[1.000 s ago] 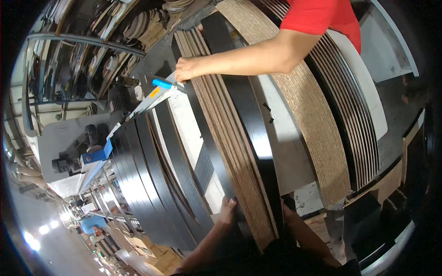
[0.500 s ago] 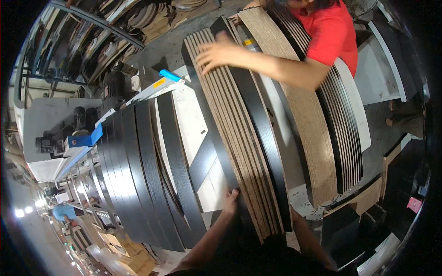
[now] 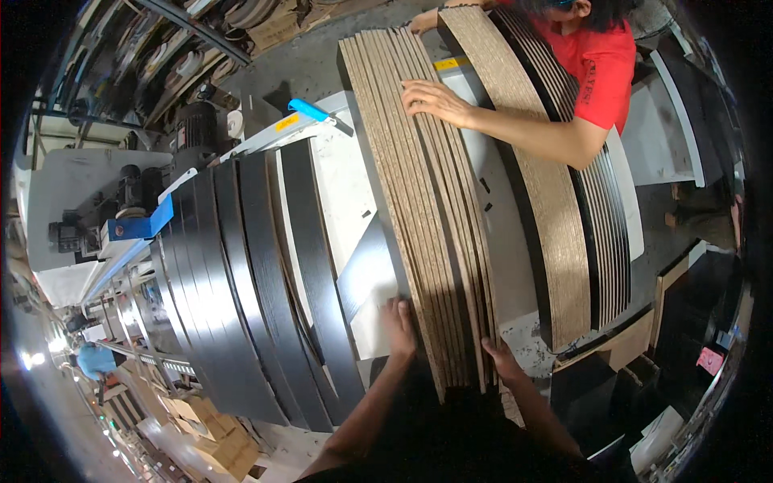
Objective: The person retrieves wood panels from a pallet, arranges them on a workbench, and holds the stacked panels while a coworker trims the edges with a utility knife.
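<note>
A stack of long particleboard strips (image 3: 407,177) stands on edge before me, bare edges up, with dark faces at the sides. My left hand (image 3: 398,328) presses on the near left side of the stack, fingers pointing up along it. On the near right side, my right hand (image 3: 504,361) grips the outermost strip, its thumb showing and its other fingers partly hidden. The stack sits between my two hands. A co-worker's hand (image 3: 435,102) rests on the stack's upper right edge, and that person's other hand (image 3: 423,22) is at the far end.
Black boards (image 3: 241,266) lie flat in a row to the left. Two more stacks, one of bare-edged strips (image 3: 535,193) and one of black-faced strips (image 3: 608,249), stand to the right. A blue-handled tool (image 3: 310,109) lies on the white table (image 3: 342,173). Motors (image 3: 193,137) stand at the far left.
The black-faced boards on the stack's right have come upright against the other strips. My right hand has come into sight at their side. The co-worker's hand has moved right.
</note>
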Motion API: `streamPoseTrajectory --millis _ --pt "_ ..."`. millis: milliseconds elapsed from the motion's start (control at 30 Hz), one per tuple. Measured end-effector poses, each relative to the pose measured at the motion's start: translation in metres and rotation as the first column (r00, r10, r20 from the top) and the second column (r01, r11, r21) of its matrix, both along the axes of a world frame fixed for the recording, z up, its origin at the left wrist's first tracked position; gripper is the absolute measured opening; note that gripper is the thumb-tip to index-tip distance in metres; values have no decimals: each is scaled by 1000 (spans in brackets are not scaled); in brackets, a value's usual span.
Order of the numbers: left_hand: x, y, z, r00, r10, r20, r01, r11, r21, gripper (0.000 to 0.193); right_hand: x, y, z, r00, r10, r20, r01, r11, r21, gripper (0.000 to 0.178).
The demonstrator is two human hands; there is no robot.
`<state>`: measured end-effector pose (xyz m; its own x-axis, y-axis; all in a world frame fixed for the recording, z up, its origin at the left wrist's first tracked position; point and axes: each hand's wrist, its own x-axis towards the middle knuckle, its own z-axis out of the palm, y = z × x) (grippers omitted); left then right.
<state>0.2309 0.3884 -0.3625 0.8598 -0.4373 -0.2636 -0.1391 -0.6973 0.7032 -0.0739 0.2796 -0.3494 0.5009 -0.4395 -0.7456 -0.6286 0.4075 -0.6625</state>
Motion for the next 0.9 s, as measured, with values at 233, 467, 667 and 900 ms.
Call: streamPoseTrajectory --millis 233,467,667,900 --pt "24 -2 40 977 -97 188 104 994 -27 33 -5 51 -47 879 418 -228 -469 678 -566 74" --pt "52 7 42 963 -85 -255 53 990 -129 57 24 78 -30 964 137 -227 -261 641 -722 82" --pt "47 -29 47 952 -180 -246 134 972 -194 79 53 55 63 952 38 -305 -94 981 -171 117" --pt "-18 -99 51 959 -217 -181 157 942 -296 73 34 16 89 838 -179 -516 -69 903 -425 103"
